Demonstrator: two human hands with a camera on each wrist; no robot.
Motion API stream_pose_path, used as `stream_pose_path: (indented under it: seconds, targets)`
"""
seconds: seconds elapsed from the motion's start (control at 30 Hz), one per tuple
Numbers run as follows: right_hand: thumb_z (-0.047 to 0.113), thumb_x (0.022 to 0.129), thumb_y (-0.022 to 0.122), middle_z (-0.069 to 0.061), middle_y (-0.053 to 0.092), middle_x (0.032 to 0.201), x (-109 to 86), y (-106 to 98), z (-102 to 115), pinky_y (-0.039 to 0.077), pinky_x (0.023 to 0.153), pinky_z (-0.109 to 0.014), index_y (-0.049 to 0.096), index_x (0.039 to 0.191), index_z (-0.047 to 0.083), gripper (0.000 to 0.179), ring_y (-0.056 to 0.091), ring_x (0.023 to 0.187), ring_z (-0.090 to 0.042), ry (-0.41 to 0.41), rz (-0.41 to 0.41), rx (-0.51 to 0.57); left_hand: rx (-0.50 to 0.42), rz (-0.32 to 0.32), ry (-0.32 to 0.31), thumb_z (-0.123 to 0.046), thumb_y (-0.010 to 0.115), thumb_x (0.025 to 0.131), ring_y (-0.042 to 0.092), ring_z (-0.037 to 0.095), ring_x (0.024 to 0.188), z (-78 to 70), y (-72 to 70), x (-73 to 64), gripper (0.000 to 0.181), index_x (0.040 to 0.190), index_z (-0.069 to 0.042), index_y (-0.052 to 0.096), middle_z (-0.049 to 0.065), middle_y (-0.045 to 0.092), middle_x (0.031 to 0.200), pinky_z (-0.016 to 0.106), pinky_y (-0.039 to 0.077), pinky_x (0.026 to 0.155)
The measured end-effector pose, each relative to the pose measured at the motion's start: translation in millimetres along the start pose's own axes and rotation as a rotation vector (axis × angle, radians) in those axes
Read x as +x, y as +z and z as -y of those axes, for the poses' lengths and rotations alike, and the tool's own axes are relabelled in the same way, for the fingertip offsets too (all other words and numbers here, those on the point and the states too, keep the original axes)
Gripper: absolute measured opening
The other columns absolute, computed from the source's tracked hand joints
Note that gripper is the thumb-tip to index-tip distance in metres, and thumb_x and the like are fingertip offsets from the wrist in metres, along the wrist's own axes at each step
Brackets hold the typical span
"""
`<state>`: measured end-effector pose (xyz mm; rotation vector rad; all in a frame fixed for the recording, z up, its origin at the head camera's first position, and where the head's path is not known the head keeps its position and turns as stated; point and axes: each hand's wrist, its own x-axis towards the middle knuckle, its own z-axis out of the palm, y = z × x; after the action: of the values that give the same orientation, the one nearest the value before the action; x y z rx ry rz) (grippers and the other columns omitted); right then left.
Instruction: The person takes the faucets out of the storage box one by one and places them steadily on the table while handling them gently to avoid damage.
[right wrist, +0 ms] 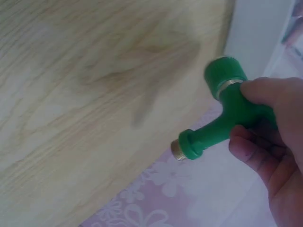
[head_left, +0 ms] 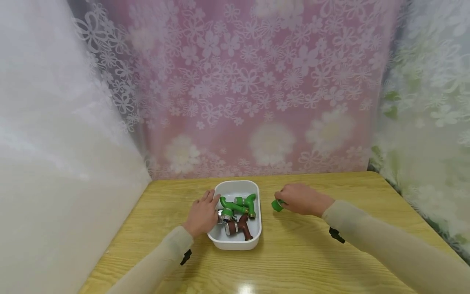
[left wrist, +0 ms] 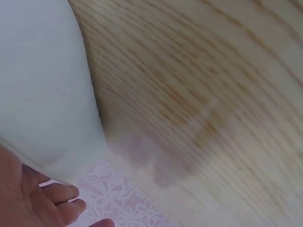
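Observation:
My right hand (head_left: 301, 199) holds a green tap (right wrist: 232, 109) above the table, right of a white tub (head_left: 236, 245). In the right wrist view, thumb and fingers pinch its body; the round green knob and the brass threaded end stick out. My left hand (head_left: 201, 214) rests on the tub's left rim with fingers loosely extended. In the left wrist view, those fingers (left wrist: 61, 208) show beside the tub's white wall (left wrist: 47, 85). Inside the tub lie two green taps, one at the back right (head_left: 250, 204), and a brown tap (head_left: 244, 228) at the front. A silvery tap part (head_left: 220, 216) is partly hidden.
The tub stands on a wood-grain table (head_left: 293, 261). A pink flowered curtain (head_left: 257, 90) hangs behind its far edge. Pale sheeting (head_left: 55, 122) runs along the left side, and a flowered sheet (head_left: 429, 102) along the right.

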<state>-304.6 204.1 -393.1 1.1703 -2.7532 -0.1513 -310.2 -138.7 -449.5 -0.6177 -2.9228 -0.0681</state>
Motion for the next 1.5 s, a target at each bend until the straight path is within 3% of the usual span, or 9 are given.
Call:
stream_pose_path:
  seconds: [0.23, 0.5, 0.87, 1.07, 1.23, 1.5]
  targets:
    - [0.012, 0.091, 0.073, 0.001, 0.061, 0.070, -1.0, 27, -5, 0.047, 0.054, -0.026, 0.067, 0.096, 0.009, 0.008, 0.056, 0.060, -0.013, -0.029, -0.078, -0.095, -0.008, 0.023, -0.007, -0.023, 0.048, 0.102, 0.031, 0.036, 0.150, 0.1, -1.3, -6.0, 0.053, 0.152, -0.008, 0.044, 0.018, 0.033, 0.162, 0.058, 0.042, 0.110]
    - [0.012, 0.092, 0.073, 0.002, 0.063, 0.073, -3.5, 29, -7, 0.050, 0.056, -0.026, 0.067, 0.093, 0.010, 0.006, 0.059, 0.064, -0.012, 0.029, -0.110, -0.074, -0.007, 0.002, -0.001, -0.023, 0.047, 0.101, 0.032, 0.034, 0.150, -2.3, 0.1, 0.1, 0.052, 0.152, -0.008, 0.045, 0.018, 0.035, 0.161, 0.057, 0.044, 0.107]
    - [0.024, 0.097, 0.067, 0.007, 0.068, 0.085, 6.4, 20, -6, 0.048, 0.061, -0.025, 0.070, 0.107, 0.013, 0.015, 0.055, 0.064, -0.001, 0.211, -0.024, 0.315, -0.001, 0.003, -0.001, -0.023, 0.046, 0.102, 0.032, 0.034, 0.150, -2.1, -3.0, 0.0, 0.053, 0.152, -0.008, 0.044, 0.017, 0.033, 0.162, 0.058, 0.046, 0.106]
    - [0.027, 0.099, 0.065, 0.010, 0.067, 0.086, 7.8, 25, -12, 0.049, 0.063, -0.027, 0.070, 0.109, 0.017, 0.015, 0.055, 0.062, -0.003, 0.275, 0.003, 0.456, 0.003, 0.013, 0.002, -0.022, 0.047, 0.102, 0.032, 0.034, 0.150, -4.1, -5.9, -1.6, 0.052, 0.152, -0.006, 0.044, 0.018, 0.033, 0.162, 0.058, 0.047, 0.104]
    - [0.024, 0.099, 0.064, 0.004, 0.065, 0.083, 10.7, 31, -21, 0.046, 0.063, -0.030, 0.072, 0.103, 0.015, 0.013, 0.053, 0.063, -0.011, 0.317, -0.013, 0.647, 0.006, 0.007, -0.006, -0.023, 0.048, 0.103, 0.032, 0.034, 0.150, -4.0, -5.5, -1.3, 0.052, 0.151, -0.006, 0.045, 0.018, 0.034, 0.162, 0.057, 0.047, 0.104]
    - [0.025, 0.100, 0.063, 0.000, 0.069, 0.096, 12.4, 45, -35, 0.048, 0.066, -0.031, 0.073, 0.105, 0.011, 0.018, 0.057, 0.070, -0.013, 0.353, -0.027, 0.773, -0.149, 0.017, -0.017, -0.020, 0.049, 0.101, 0.027, 0.038, 0.151, -3.6, -1.9, -1.3, 0.052, 0.150, -0.001, 0.045, 0.021, 0.029, 0.163, 0.054, 0.036, 0.116]
